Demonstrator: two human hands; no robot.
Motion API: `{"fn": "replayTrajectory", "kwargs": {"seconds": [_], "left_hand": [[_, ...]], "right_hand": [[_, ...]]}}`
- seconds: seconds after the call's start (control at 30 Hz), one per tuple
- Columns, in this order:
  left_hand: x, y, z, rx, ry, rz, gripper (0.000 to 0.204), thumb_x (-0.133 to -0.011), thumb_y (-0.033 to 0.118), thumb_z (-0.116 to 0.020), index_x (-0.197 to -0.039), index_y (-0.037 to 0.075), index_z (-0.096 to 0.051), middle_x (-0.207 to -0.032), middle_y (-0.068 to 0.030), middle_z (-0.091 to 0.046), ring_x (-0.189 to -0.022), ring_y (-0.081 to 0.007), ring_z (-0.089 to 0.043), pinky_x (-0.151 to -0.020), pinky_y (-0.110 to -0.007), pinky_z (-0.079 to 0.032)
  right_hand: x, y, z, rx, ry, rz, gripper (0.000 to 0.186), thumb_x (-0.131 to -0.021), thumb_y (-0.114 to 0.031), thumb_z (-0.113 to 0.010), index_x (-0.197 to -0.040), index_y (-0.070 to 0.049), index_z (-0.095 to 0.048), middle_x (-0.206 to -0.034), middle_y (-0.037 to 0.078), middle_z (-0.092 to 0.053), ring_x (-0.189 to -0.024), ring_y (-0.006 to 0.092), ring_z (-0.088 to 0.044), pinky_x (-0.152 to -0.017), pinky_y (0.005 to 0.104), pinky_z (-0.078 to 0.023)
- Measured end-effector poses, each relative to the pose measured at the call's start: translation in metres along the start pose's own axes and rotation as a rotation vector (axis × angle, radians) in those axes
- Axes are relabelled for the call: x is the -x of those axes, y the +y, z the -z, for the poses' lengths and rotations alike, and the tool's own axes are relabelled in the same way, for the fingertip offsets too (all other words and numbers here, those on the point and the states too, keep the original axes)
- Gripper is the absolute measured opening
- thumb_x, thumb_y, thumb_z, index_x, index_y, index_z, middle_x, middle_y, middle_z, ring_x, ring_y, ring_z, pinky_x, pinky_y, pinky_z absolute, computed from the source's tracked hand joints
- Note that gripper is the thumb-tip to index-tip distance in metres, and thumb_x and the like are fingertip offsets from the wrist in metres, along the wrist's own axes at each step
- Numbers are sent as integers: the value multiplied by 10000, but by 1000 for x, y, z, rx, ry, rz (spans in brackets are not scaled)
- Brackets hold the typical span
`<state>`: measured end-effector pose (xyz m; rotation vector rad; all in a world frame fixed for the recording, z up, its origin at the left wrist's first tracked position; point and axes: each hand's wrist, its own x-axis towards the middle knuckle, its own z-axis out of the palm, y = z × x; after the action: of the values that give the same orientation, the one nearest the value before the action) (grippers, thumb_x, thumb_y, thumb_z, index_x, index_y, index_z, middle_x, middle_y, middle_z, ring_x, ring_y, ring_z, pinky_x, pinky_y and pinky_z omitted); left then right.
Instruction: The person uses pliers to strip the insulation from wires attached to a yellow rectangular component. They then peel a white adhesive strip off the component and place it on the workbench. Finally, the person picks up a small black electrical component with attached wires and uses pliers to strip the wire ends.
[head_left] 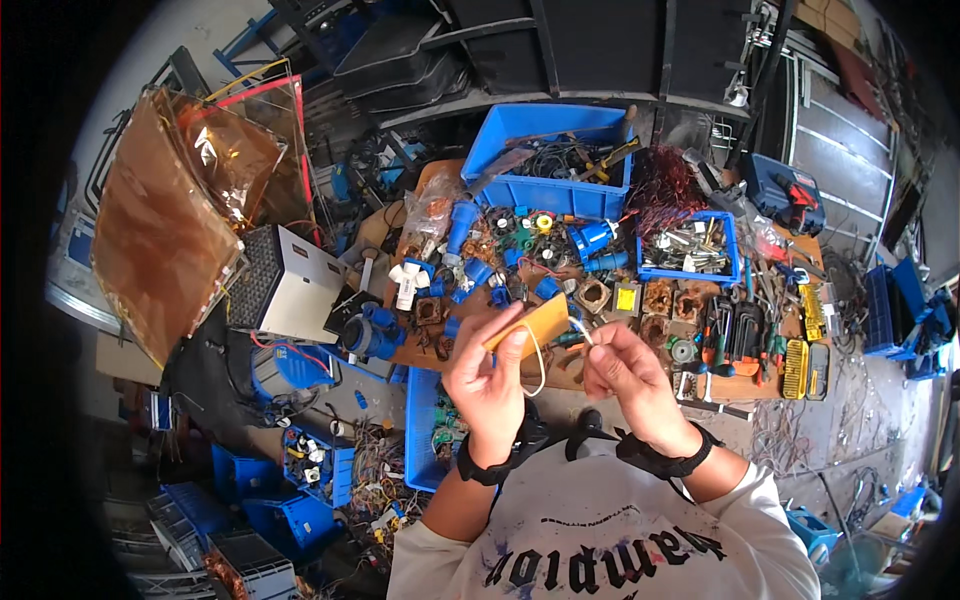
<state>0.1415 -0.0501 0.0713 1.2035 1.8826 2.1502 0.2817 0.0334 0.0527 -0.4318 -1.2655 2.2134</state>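
Observation:
My left hand [485, 375] grips a flat orange-yellow rectangular piece [543, 321], with a white cord [538, 360] looping down from it. To its right, my right hand [618, 370] pinches the white cord near one end between thumb and fingers. Both hands are over the front of a cluttered brown workbench [752, 392]. Beyond them lie blue plastic connectors [590, 238], several rusty square parts [592, 294] and a small grey part with a yellow label [627, 298].
A blue crate of tools [545, 195] stands at the back, a smaller blue tray of metal parts [688, 268] right of it. Hand tools [740, 330] cover the bench's right. Copper-coloured sheets [150, 230] stand left. Blue bins [280, 520] and tangled wires crowd the floor.

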Motion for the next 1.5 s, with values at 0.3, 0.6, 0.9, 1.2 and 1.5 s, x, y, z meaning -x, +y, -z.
{"fn": "replayTrajectory", "kwargs": {"seconds": [0.3,0.6,0.9,1.2,1.5], "left_hand": [[8,-8,11,-115,-78,-124,216,-877,33,-678,-1088,-11,-692,-957,-124,-650,-841,-197,-637,-731,-295,-510],[-22,-16,57,-115,-110,-126,230,-873,5,-670,-1102,-16,-680,-981,-132,-656,-863,-201,-644,-753,-290,-515],[-46,-42,105,-94,-72,-95,201,-864,-22,-665,-1065,-24,-674,-998,-128,-670,-872,-208,-643,-770,-303,-512],[-83,-95,160,47,42,93,134,-933,17,-603,-1037,-40,-665,-999,-92,-650,-911,-148,-600,-824,-283,-474],[-73,-97,180,575,-52,519,243,-973,157,-580,-1126,-26,-628,-1064,-79,-650,-946,-150,-608,-869,-275,-470]], "right_hand": [[-10,-2,-39,91,-71,-49,137,-967,-116,-607,-1026,3,-572,-778,-58,-557,-687,-9,-432,-595,169,-350],[-32,23,-73,390,3,96,153,-980,-169,-579,-932,-23,-573,-651,-32,-438,-608,59,-378,-525,263,-331],[-55,22,-126,819,4,111,144,-952,-140,-528,-894,-11,-561,-663,91,-498,-571,181,-464,-536,333,-399],[-53,52,-142,471,244,83,265,-1016,-217,-497,-827,-34,-530,-731,-48,-445,-704,50,-394,-615,234,-371],[-62,63,-134,116,217,-66,224,-1032,-238,-473,-856,-104,-515,-676,-51,-449,-591,47,-406,-555,209,-333]]}}
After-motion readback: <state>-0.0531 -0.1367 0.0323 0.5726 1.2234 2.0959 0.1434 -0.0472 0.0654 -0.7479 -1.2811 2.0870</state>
